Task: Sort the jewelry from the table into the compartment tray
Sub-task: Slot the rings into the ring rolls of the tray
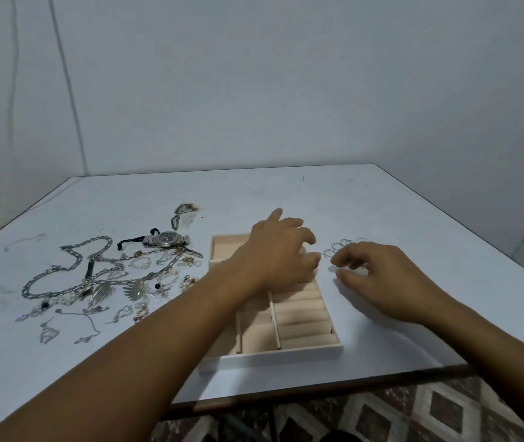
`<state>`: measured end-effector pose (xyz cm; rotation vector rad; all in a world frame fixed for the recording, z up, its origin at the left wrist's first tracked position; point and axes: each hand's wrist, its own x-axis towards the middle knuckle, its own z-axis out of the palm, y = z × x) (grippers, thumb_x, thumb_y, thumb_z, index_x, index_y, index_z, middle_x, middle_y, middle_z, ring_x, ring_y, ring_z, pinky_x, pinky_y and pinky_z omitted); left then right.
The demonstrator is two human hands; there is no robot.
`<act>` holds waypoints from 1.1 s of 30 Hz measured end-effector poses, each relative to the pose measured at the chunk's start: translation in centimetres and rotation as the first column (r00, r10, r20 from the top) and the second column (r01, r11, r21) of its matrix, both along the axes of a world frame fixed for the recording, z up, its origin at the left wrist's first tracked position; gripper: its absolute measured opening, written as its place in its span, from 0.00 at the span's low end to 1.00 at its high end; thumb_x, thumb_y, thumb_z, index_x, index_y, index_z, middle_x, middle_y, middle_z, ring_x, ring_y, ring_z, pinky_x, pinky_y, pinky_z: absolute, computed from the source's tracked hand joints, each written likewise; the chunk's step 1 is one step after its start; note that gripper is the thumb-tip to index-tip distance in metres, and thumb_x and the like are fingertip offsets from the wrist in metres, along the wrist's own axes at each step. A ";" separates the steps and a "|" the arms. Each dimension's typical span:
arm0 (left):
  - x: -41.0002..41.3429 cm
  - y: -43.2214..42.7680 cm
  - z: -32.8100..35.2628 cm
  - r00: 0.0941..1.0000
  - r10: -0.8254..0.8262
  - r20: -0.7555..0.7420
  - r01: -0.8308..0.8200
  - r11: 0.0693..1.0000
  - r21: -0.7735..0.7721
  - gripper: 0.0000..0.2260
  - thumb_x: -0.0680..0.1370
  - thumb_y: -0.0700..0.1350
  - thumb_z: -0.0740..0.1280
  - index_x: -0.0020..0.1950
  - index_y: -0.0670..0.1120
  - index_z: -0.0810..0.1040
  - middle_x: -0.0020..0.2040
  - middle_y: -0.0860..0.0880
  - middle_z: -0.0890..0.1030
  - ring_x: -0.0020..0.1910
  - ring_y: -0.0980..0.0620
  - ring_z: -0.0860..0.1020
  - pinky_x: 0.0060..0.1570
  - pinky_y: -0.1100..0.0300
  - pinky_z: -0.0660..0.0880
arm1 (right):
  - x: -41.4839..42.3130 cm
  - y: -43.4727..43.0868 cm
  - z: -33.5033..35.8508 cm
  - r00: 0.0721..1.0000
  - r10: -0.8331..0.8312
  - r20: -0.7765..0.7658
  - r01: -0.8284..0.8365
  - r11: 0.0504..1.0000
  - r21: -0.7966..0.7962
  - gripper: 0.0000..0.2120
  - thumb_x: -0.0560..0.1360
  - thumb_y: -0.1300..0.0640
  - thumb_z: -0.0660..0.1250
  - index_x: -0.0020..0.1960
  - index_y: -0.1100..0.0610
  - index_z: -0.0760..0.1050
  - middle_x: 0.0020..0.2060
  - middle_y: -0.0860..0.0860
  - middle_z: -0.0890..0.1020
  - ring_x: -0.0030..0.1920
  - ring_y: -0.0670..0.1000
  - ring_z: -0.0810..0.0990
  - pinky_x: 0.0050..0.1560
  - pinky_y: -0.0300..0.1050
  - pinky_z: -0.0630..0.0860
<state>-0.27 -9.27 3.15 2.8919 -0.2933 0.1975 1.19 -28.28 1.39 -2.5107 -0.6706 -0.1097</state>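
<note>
A beige compartment tray (pixel 305 347) lies in the middle of the white table, with padded ring rolls on its right side. My left hand (pixel 281 250) hovers over the tray's far part, fingers spread and curled, holding nothing that I can see. My right hand (pixel 378 275) rests on the table just right of the tray, fingers bent and apart, beside a row of several thin silver rings (pixel 339 247). A tangle of silver chains (pixel 72 269), pendants and earrings (pixel 136 288) and a wristwatch (pixel 166 239) lies to the left of the tray.
The table (pixel 414 212) sits in a corner of pale walls. Its near edge (pixel 318 390) runs below the tray, with patterned floor tiles underneath. Two small metal pieces (pixel 185 210) lie beyond the watch.
</note>
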 end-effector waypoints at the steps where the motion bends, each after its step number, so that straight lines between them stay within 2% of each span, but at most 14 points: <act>1: 0.9 -0.6 0.1 1.000 -0.012 -0.011 0.012 1.000 0.026 0.18 0.79 0.55 0.60 0.67 0.52 0.73 0.74 0.48 0.66 0.76 0.44 0.53 0.72 0.47 0.56 | 0.8 -0.3 0.1 1.000 -0.012 0.000 0.012 1.000 -0.009 0.06 0.75 0.56 0.67 0.51 0.49 0.80 0.45 0.41 0.79 0.47 0.42 0.77 0.44 0.29 0.67; 3: 2.4 -1.6 0.0 0.998 -0.009 -0.056 0.013 0.997 0.075 0.17 0.79 0.55 0.60 0.66 0.52 0.74 0.72 0.48 0.68 0.76 0.43 0.53 0.71 0.47 0.56 | 2.2 -0.8 0.3 0.999 -0.040 -0.012 0.040 0.998 -0.038 0.05 0.75 0.57 0.67 0.47 0.49 0.80 0.43 0.42 0.80 0.44 0.42 0.77 0.40 0.28 0.66; 6: 3.8 -2.6 -0.4 0.984 0.061 -0.169 -0.041 0.992 0.119 0.15 0.78 0.54 0.61 0.61 0.51 0.78 0.71 0.46 0.68 0.76 0.40 0.48 0.70 0.41 0.50 | 3.9 -1.1 0.5 0.995 -0.092 -0.038 0.090 0.995 -0.043 0.05 0.74 0.57 0.66 0.43 0.48 0.79 0.39 0.41 0.79 0.42 0.42 0.77 0.39 0.31 0.68; 8: 4.4 -3.1 -0.7 0.975 0.096 -0.200 -0.069 0.988 0.136 0.14 0.76 0.53 0.63 0.56 0.49 0.79 0.68 0.46 0.69 0.76 0.38 0.46 0.68 0.38 0.49 | 4.7 -1.0 0.5 0.992 -0.113 -0.059 0.111 0.993 -0.044 0.05 0.73 0.56 0.66 0.41 0.49 0.79 0.38 0.42 0.80 0.42 0.43 0.78 0.40 0.35 0.71; 11: 4.8 -3.6 -0.8 0.970 0.122 -0.210 -0.094 0.985 0.142 0.13 0.73 0.50 0.65 0.56 0.48 0.78 0.68 0.45 0.68 0.76 0.37 0.44 0.68 0.35 0.47 | 5.3 -0.7 0.5 0.988 -0.128 -0.084 0.123 0.991 -0.053 0.03 0.71 0.54 0.69 0.39 0.49 0.79 0.38 0.43 0.81 0.43 0.47 0.80 0.45 0.44 0.76; 15: 5.2 -3.6 -0.6 0.957 0.179 -0.227 -0.140 0.974 0.176 0.07 0.71 0.48 0.69 0.42 0.47 0.74 0.63 0.44 0.70 0.75 0.34 0.47 0.67 0.32 0.51 | 5.4 0.1 0.6 0.988 -0.116 -0.098 0.108 0.990 -0.086 0.04 0.69 0.51 0.71 0.38 0.50 0.78 0.36 0.44 0.81 0.42 0.48 0.79 0.46 0.46 0.76; 20: 5.9 -3.6 -0.8 0.954 0.187 -0.234 -0.146 0.972 0.182 0.08 0.74 0.50 0.69 0.50 0.48 0.78 0.62 0.44 0.73 0.74 0.34 0.50 0.65 0.34 0.56 | 5.4 0.5 0.4 0.989 -0.116 -0.094 0.099 0.981 -0.167 0.06 0.71 0.49 0.70 0.39 0.51 0.77 0.36 0.43 0.81 0.44 0.47 0.78 0.53 0.47 0.71; 25: 6.4 -4.1 -0.6 0.949 0.197 -0.247 -0.152 0.971 0.187 0.10 0.74 0.46 0.69 0.54 0.48 0.78 0.60 0.45 0.75 0.72 0.36 0.55 0.63 0.34 0.57 | 5.6 0.6 0.3 0.987 -0.112 -0.113 0.090 0.979 -0.183 0.07 0.71 0.50 0.70 0.38 0.51 0.77 0.35 0.44 0.83 0.44 0.48 0.79 0.56 0.51 0.73; 33: 6.8 -4.2 -1.0 0.952 0.205 -0.229 -0.169 0.971 0.167 0.10 0.74 0.44 0.69 0.55 0.49 0.78 0.59 0.46 0.75 0.70 0.38 0.58 0.62 0.36 0.59 | 6.0 0.8 0.2 0.982 -0.103 -0.156 0.077 0.984 -0.162 0.06 0.73 0.52 0.71 0.40 0.53 0.78 0.35 0.43 0.82 0.45 0.49 0.79 0.60 0.54 0.72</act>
